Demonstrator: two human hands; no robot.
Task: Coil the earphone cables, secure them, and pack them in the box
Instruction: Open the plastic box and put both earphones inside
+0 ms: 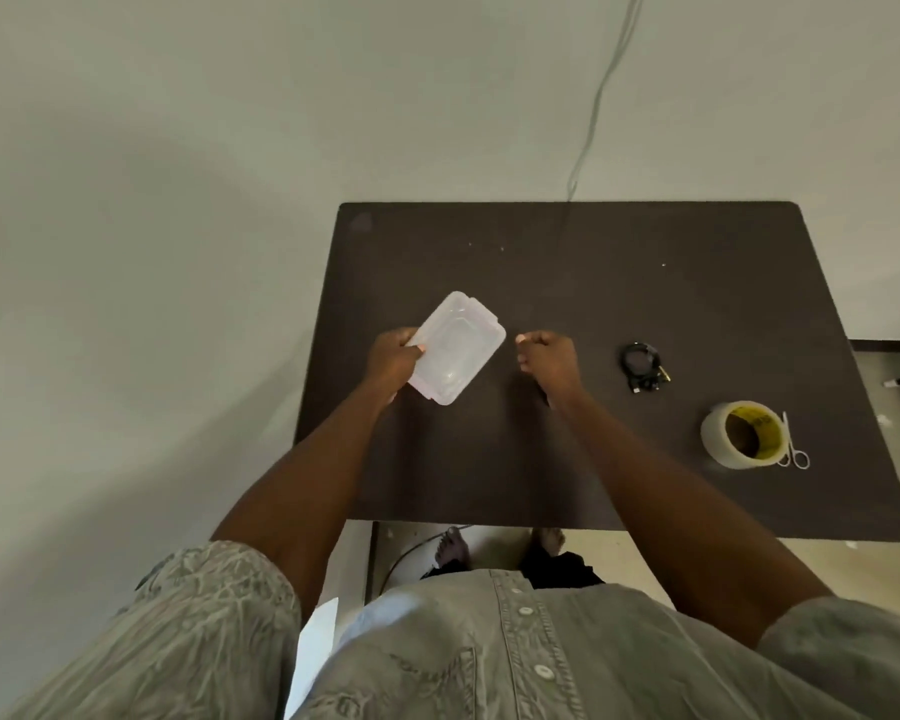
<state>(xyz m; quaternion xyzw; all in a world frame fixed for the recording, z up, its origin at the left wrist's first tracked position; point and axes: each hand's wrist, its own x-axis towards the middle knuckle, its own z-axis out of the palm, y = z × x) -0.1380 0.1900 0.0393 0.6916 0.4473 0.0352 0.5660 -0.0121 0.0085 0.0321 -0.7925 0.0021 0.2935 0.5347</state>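
A: What do you have on the head view?

B: I see the left hand [392, 362] gripping the clear box [457, 348] by its near-left edge, fingers curled round it, tilted above the dark tabletop [567, 283].

A: And the other?

B: The right hand [547, 362] hovers beside it, fingers curled, empty. The coiled earphone cables [642, 366] lie further right, near the tape roll [742, 433] and scissors [793, 444].

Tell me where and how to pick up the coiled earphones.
Pinch the ring of the earphones across its round upper loop, coming straight down from above with the right hand, the closer one. The coil lies flat on the table, apart from the tape; the plugs and loose ends at its near edge offer a poorer hold.
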